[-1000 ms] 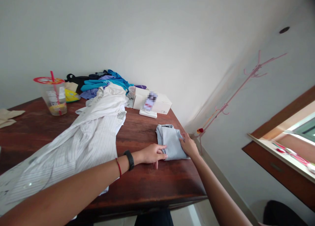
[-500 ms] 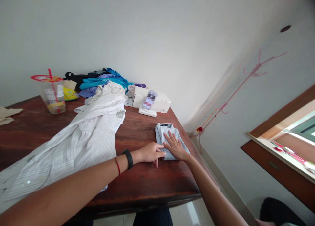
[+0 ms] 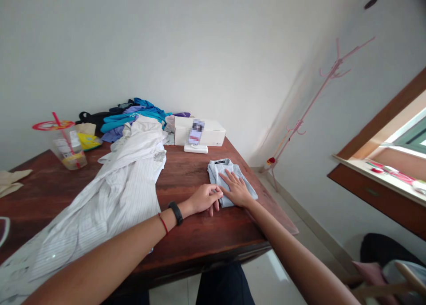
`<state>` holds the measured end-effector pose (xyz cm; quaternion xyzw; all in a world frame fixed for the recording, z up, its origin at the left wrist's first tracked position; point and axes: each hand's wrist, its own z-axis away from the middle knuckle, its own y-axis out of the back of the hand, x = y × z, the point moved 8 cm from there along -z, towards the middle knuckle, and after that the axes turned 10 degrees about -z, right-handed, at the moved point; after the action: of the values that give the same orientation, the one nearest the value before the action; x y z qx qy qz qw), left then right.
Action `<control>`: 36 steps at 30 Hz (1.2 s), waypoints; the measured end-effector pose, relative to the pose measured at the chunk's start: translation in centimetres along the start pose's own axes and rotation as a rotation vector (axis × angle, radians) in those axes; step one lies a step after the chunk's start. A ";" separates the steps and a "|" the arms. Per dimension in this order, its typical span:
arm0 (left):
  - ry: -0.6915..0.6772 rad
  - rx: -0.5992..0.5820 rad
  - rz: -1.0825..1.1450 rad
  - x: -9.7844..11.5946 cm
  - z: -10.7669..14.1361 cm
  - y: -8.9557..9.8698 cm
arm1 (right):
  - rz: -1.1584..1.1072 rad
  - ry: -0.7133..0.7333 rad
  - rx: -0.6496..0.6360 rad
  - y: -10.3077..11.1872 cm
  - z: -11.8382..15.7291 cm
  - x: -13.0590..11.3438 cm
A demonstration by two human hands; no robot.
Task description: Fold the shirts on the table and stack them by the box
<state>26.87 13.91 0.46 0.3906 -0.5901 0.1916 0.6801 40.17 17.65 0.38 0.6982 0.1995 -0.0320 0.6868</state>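
A pale blue folded shirt [image 3: 218,166] lies near the table's right edge, its collar with a dark label facing the wall. My right hand [image 3: 237,189] rests flat on it, fingers spread. Beside the shirt's lower left edge, my left hand [image 3: 206,198] has its fingers curled and its fingertips close to the right thumb. Whether anything is between those fingers I cannot make out. Left of my hands, a white striped shirt [image 3: 126,194] stretches loosely across the table, partly hidden behind my left forearm.
On the dark wooden table [image 3: 181,174] stand a white box [image 3: 214,132] and a phone [image 3: 195,134] on a white stand. A heap of clothes [image 3: 133,114] lies by the wall, near a plastic cup [image 3: 68,150] with a straw. A pink coat rack [image 3: 311,103] leans beyond the table.
The view has shifted slightly. My left index finger, stretched out before, is now curled in with the others. My right hand stays flat on the folded shirt.
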 end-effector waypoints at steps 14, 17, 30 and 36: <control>0.023 -0.014 -0.018 -0.3 -0.3 -0.1 | -0.030 0.031 0.049 0.2 -0.1 0.1; 0.035 -0.021 -0.025 -0.1 -0.2 -0.1 | -0.046 0.006 0.052 0.1 -1.1 0.7; 0.071 -0.068 -0.032 -0.4 -0.3 -0.3 | -0.035 -0.067 0.036 0.3 -11.0 4.8; 0.080 -0.075 -0.035 -0.3 -0.3 -0.3 | -0.061 -0.055 0.035 0.4 -14.4 5.5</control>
<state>27.20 14.01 0.11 0.3671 -0.5624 0.1728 0.7205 42.01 32.94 -0.19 0.7024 0.2010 -0.0757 0.6786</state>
